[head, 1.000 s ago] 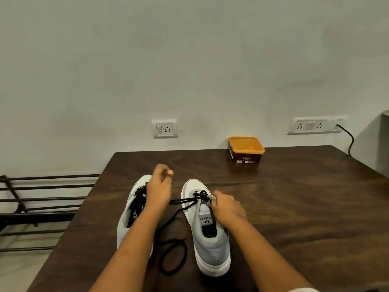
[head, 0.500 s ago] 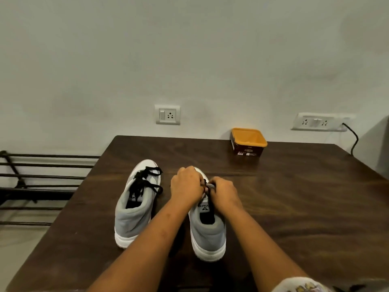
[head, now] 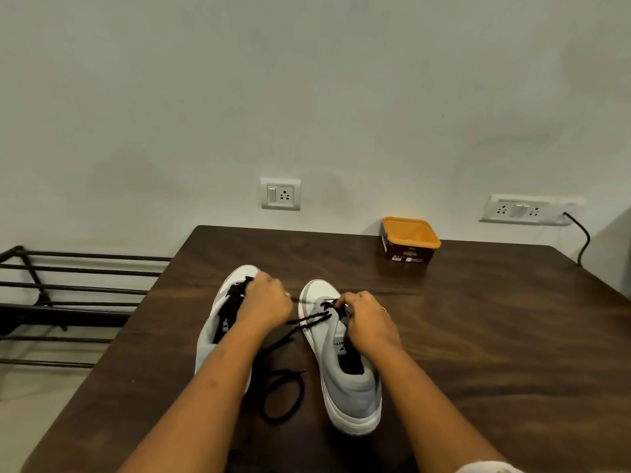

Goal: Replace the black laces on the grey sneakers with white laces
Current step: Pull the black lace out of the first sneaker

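— Where's the lace?
— The black lace [head: 311,319] trails from the right sneaker [head: 351,387] into a loop on the table [head: 478,336], between it and the left sneaker [head: 208,343].
— And the hands?
— The right hand [head: 367,319] pinches it at the eyelets. The left hand [head: 264,302] is curled, seemingly gripping a strand.
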